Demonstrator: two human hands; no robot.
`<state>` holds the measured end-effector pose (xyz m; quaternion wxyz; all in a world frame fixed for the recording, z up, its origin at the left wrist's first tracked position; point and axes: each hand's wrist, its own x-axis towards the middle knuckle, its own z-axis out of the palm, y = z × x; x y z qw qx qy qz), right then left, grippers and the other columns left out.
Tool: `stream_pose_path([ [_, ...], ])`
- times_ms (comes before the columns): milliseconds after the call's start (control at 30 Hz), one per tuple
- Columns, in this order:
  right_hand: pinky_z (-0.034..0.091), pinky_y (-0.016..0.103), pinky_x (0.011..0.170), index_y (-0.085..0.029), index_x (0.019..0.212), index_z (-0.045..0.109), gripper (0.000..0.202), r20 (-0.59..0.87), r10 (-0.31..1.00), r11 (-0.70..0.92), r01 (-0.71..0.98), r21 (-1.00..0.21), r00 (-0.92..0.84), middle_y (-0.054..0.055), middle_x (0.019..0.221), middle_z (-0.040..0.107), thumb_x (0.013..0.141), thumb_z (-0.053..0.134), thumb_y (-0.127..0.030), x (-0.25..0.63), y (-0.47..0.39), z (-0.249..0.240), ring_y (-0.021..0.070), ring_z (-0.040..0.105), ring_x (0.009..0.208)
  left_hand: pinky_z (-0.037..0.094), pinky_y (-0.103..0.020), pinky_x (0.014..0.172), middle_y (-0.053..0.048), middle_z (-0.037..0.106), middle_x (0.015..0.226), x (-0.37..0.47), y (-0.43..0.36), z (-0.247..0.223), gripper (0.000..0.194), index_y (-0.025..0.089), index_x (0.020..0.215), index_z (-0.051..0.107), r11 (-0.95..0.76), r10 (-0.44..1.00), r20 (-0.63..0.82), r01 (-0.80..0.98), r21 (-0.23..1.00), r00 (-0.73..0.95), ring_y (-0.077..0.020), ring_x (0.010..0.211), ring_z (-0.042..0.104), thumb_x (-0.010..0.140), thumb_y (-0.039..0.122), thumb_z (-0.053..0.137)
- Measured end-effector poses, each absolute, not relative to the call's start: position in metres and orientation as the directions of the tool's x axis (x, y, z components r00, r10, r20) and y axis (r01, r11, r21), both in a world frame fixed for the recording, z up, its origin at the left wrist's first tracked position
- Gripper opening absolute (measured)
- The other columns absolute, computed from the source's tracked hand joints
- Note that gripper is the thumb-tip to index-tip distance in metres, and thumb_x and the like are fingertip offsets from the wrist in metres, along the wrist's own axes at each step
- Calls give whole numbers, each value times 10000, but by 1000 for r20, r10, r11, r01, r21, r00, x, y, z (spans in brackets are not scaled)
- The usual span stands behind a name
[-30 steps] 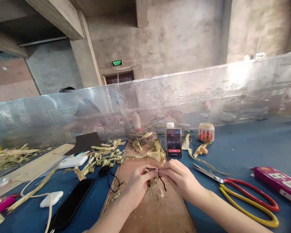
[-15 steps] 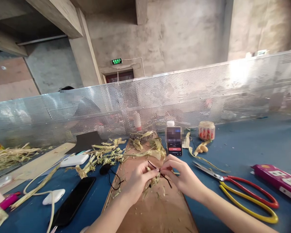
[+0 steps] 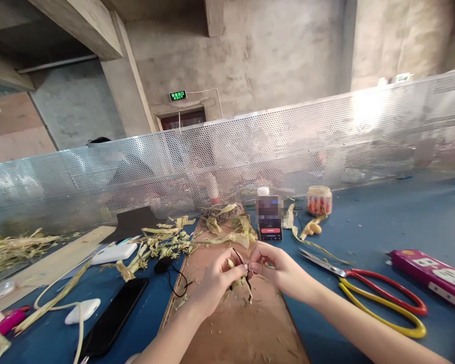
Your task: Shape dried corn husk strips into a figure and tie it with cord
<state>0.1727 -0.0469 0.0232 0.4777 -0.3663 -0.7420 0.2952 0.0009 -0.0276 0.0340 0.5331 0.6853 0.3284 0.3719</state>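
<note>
Over a brown board, my left hand pinches a small piece of dried plant together with a thin black cord. My right hand meets it on the right, its thumb and forefinger closed at the same spot; what they pinch is too small to make out. One end of the cord sticks up by my left fingers, and another part hangs below both hands. Dried leaves lie on the board behind my hands.
Scissors and a purple package lie right. A propped phone and a jar stand behind. On the left are a black phone, cables, a black cord spool and dried stems. A perforated metal screen runs across.
The cord's lower part, which pointed right beneath my right hand, now hangs down between my hands. My right fingers have shifted slightly. The whole view has moved a little.
</note>
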Motion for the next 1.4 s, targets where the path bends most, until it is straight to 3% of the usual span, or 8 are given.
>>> stream_pose_path([
  [200, 384, 257, 631, -170, 714, 517, 155, 485, 851, 525, 302, -796, -201, 10, 727, 560, 835, 491, -263, 168, -47, 22, 137, 501, 686, 240, -202, 541, 67, 392, 576, -1, -26, 32, 81, 205, 744, 501, -250, 835, 196, 37, 968, 515, -92, 556, 341, 749, 252, 567],
  [633, 392, 255, 604, -170, 715, 502, 132, 511, 848, 524, 356, -774, -139, 9, 715, 552, 829, 483, -234, 166, -45, 21, 139, 502, 673, 318, -209, 568, 37, 568, 687, 0, -25, 31, 141, 199, 713, 538, -271, 858, 199, 88, 959, 473, -96, 593, 451, 727, 320, 611],
  [833, 390, 260, 587, -178, 693, 489, 123, 565, 817, 555, 425, -715, -117, 8, 700, 514, 815, 471, -172, 165, -44, 18, 140, 473, 645, 412, -285, 760, -21, 656, 825, -2, -21, 33, 91, 181, 642, 572, -390, 804, 286, 100, 915, 521, -171, 821, 579, 703, 233, 615],
  [1100, 392, 257, 574, -196, 694, 431, 130, 620, 781, 558, 528, -640, -74, 15, 720, 487, 796, 449, -118, 160, -44, 12, 144, 470, 631, 436, -271, 739, -46, 652, 940, -1, -23, 32, 103, 172, 625, 567, -417, 801, 285, 149, 897, 527, -159, 797, 580, 712, 122, 539],
  [1267, 383, 258, 564, -199, 692, 427, 141, 651, 758, 548, 580, -603, -40, 20, 715, 475, 793, 435, -102, 158, -44, 10, 153, 463, 636, 437, -269, 759, -43, 645, 932, 1, -25, 32, 102, 166, 624, 557, -381, 813, 274, 114, 917, 513, -157, 815, 574, 708, 110, 544],
  [1400, 389, 263, 586, -198, 716, 443, 131, 684, 728, 574, 586, -572, -45, 27, 740, 488, 808, 427, -106, 157, -45, 12, 158, 470, 662, 457, -281, 745, -27, 632, 908, 2, -27, 33, 107, 163, 627, 540, -223, 852, 188, 15, 975, 488, -146, 788, 561, 681, 172, 632],
])
